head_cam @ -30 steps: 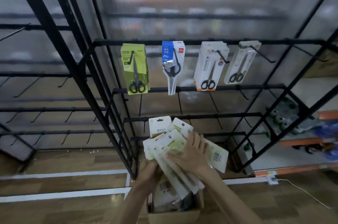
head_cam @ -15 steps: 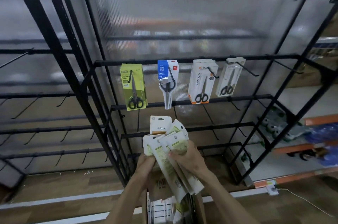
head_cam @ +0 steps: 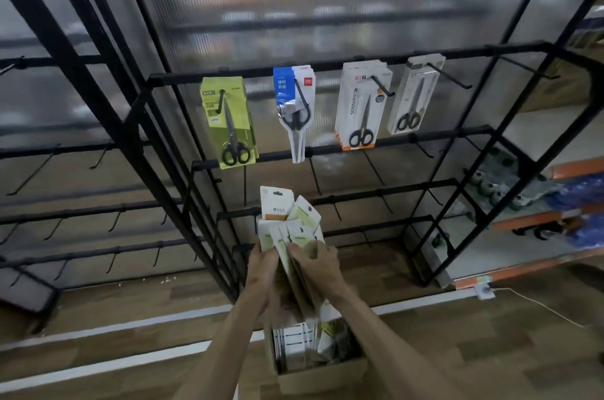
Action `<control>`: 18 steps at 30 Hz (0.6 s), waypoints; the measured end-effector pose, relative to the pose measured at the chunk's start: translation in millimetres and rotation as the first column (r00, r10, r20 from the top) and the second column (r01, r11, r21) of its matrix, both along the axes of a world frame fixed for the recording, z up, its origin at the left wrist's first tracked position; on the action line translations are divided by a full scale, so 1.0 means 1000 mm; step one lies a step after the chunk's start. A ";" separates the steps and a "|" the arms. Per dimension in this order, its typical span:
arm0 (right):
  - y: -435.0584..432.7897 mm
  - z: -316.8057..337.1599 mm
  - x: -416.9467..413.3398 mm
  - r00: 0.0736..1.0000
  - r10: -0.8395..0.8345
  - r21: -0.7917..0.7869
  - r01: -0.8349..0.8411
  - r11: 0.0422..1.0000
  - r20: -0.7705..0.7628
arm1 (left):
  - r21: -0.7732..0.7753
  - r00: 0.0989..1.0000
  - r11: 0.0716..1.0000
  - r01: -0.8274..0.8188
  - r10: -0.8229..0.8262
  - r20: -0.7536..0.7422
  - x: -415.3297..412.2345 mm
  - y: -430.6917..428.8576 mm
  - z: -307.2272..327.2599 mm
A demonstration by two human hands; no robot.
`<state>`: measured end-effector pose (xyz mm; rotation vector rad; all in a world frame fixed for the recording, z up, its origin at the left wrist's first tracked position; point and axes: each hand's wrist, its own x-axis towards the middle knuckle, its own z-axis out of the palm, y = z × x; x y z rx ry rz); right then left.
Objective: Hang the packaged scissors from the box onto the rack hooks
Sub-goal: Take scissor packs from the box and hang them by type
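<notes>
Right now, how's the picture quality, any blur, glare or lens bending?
Head view: the rack bars bow outward, wide-angle distortion; hung scissor packs look fairly sharp; the frosted panel shows soft glare; the fanned packs gripped by the left hand and right hand are smeared; shelves far right are blurred.

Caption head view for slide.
Left hand and right hand grip fanned white-green scissor packs above brown cardboard box before black metal rack.

Box [head_cam: 322,373] on floor [head_cam: 98,308] before rack [head_cam: 327,67].

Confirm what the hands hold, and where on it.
The left hand and right hand grip a fanned bundle of packaged scissors around its lower half, hang-tab ends up.
</notes>
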<state>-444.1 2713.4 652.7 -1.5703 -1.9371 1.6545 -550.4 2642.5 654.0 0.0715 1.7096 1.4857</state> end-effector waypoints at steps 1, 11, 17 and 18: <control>0.001 -0.006 0.001 1.000 0.001 -0.028 -0.001 1.000 -0.008 | -0.022 1.000 1.000 0.007 -0.007 -0.002 0.000 0.003 -0.008; 0.035 -0.058 0.007 1.000 0.013 -0.083 -0.013 0.996 -0.005 | -0.129 0.997 0.991 0.037 -0.028 0.070 0.012 0.030 -0.055; 0.059 -0.067 0.010 0.997 0.005 -0.213 -0.021 0.977 -0.074 | -0.104 0.984 0.980 0.170 -0.163 0.070 0.021 0.055 -0.060; 0.061 -0.068 0.008 0.995 0.014 -0.237 -0.036 0.971 -0.094 | -0.125 0.984 0.976 0.180 -0.178 0.021 0.023 0.060 -0.055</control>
